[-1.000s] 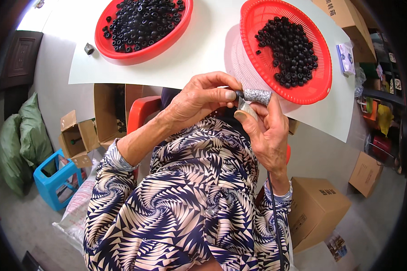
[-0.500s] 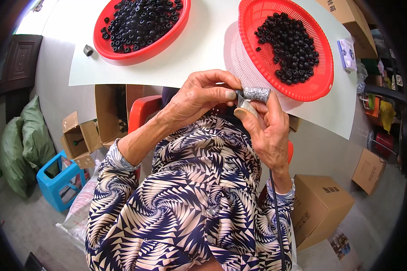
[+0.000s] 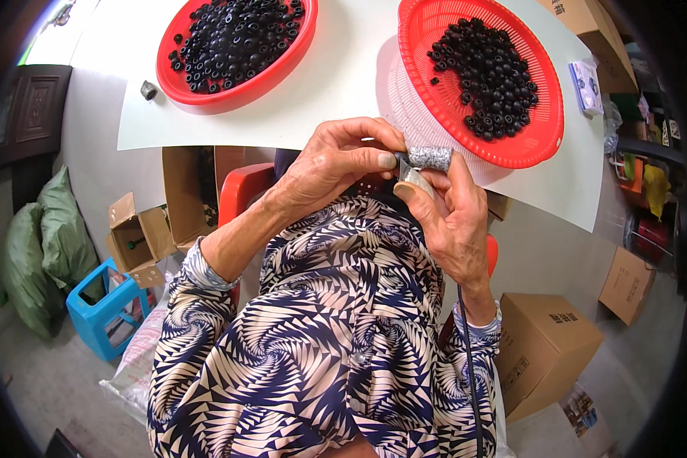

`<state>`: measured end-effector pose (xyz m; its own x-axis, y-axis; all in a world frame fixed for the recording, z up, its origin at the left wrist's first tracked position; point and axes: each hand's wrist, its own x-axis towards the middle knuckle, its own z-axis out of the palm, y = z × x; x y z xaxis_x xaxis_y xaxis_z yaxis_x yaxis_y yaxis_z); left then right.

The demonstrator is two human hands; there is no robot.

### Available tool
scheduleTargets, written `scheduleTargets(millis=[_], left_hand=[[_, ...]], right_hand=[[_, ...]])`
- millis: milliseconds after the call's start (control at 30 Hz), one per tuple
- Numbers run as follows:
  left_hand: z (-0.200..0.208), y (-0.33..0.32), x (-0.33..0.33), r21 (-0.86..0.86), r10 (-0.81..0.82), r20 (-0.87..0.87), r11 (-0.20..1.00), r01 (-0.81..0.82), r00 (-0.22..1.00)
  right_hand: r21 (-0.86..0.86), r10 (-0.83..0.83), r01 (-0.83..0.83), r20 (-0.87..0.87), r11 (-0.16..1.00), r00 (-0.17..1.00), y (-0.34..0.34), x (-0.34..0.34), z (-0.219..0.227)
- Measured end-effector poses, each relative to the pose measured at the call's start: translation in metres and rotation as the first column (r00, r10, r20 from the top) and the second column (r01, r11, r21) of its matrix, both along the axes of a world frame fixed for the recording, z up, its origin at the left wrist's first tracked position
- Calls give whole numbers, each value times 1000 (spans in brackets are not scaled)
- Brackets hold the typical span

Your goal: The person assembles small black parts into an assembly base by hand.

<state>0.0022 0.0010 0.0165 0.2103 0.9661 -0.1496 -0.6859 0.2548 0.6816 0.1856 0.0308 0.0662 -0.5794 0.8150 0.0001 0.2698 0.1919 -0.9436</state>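
In front of my body, just off the table's near edge, my two hands meet. My left hand [image 3: 351, 156] is closed in a pinch, thumb against index finger, on a small black piece [image 3: 401, 156] mostly hidden by the fingertips. My right hand [image 3: 454, 217] is closed on a small blade [image 3: 404, 168] with a whitish wrapped grip [image 3: 420, 182], the thumb pressed along it. A grey speckled sleeve [image 3: 430, 158] covers what looks like the bent end of my right index finger. The blade's tip lies against the black piece or very near it.
On the white table [image 3: 343, 76] stand a red basin [image 3: 301, 57] and a red basket [image 3: 546, 114], both holding many black ring-shaped parts. A small grey object [image 3: 148, 90] and a purple-white packet [image 3: 585, 88] lie there too. Around me are cardboard boxes [image 3: 546, 351], a blue stool [image 3: 91, 313] and green sacks [image 3: 61, 229].
Both hands keep almost the same place and grip. The blade and the black piece have shifted slightly against each other; the whole view has moved a little.
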Motion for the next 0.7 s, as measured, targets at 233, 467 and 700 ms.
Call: scheduleTargets(millis=[233, 467, 700], left_hand=[[0, 2, -2, 31, -7, -57, 999, 9, 998], [-3, 2, -4, 59, -13, -83, 998, 17, 997], [-1, 1, -3, 29, -5, -71, 1000, 7, 997]], right_hand=[[-27, 2, -2, -7, 1000, 1000, 1, 0, -1], [-40, 12, -13, -16, 999, 1000, 0, 0, 2], [-55, 12, -12, -10, 998, 1000, 0, 0, 2]])
